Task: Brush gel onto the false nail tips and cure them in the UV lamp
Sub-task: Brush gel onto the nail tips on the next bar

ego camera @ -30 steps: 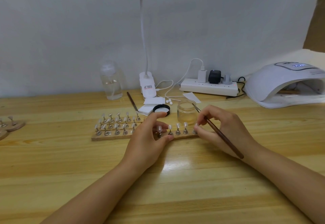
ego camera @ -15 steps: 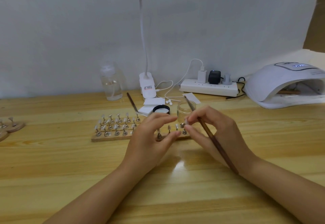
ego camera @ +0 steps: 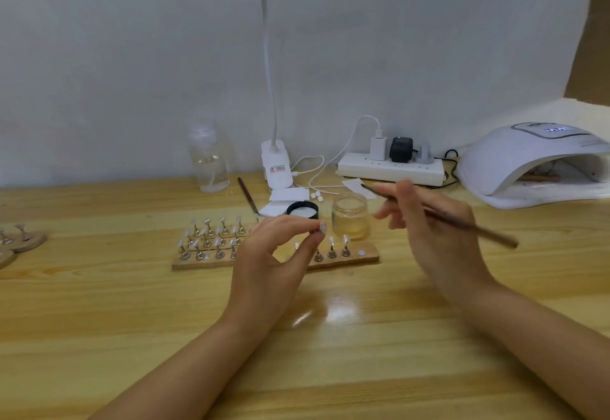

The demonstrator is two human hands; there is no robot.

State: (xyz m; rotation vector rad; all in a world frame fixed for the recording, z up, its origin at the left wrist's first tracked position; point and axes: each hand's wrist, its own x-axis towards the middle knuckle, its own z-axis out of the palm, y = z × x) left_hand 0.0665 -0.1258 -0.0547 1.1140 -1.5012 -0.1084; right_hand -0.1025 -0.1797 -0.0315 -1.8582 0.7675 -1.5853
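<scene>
Left edge of the bench (ego camera: 99, 304): small round wooden stands (ego camera: 28, 240) carrying a few nail pegs. Toward the back edge, a clear bottle (ego camera: 209, 162) of liquid, its label unreadable, then the white base of a desk lamp (ego camera: 276, 165); its sticker bears red print too small to read.

Centre: a wooden holder strip (ego camera: 330, 259) with rows of metal pegs, each topped by a false nail tip (ego camera: 346, 239); one round magnet spot at its right end is bare. A spare brush (ego camera: 248, 195) lies behind the strip, beside a black jar lid (ego camera: 302, 210). The left hand (ego camera: 274, 261) pinches a lifted peg with its nail tip (ego camera: 321, 228) between thumb and forefinger, above the strip. Just right stands the open gel jar (ego camera: 350, 218).

The right hand (ego camera: 432, 231), blurred, grips the gel brush (ego camera: 462, 225) mid-handle, bristles pointing toward the jar, remaining fingers spread.

Back-right corner: a white power strip (ego camera: 389, 170) with plugs, and the UV lamp (ego camera: 534, 162), whose lit display is illegible.

Handling, as a judgement: the tips are likely very light, thin and springy, and slippery once wet with gel; hold is best taken on the metal peg, never the coated face.
</scene>
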